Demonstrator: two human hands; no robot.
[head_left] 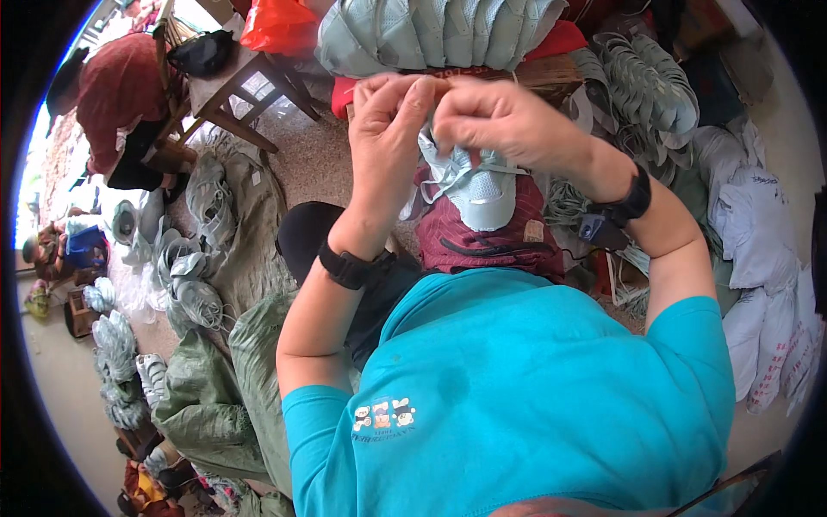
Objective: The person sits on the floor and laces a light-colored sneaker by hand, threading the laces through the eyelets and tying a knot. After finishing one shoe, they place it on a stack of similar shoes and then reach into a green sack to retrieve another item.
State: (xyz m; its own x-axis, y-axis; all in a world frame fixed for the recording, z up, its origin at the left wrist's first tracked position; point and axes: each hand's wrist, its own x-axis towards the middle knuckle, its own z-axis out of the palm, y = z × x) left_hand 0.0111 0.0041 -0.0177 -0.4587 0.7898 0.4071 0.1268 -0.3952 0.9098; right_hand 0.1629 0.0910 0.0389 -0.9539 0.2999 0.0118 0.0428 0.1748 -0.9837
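A pale mint sneaker upper (485, 202) with a mesh toe rests, toe toward me, on the maroon cloth (469, 246) over my lap. Its white laces (441, 178) hang loose on the left side, and a strand rises toward my fingers. My left hand (385, 112) is raised just beyond the upper, thumb and fingers pinched on the shoelace. Close beside it on the right, my right hand (504, 121) is also closed in a pinch, slightly blurred. The lace between the fingertips is mostly hidden.
A row of mint uppers (439, 34) lies on a red-covered wooden bench ahead. More stacked uppers (646, 86) stand at the right, near white sacks (758, 224). A wooden chair (226, 86), green sacks (202, 396) and loose uppers (185, 267) are at the left; a person (121, 90) bends beyond.
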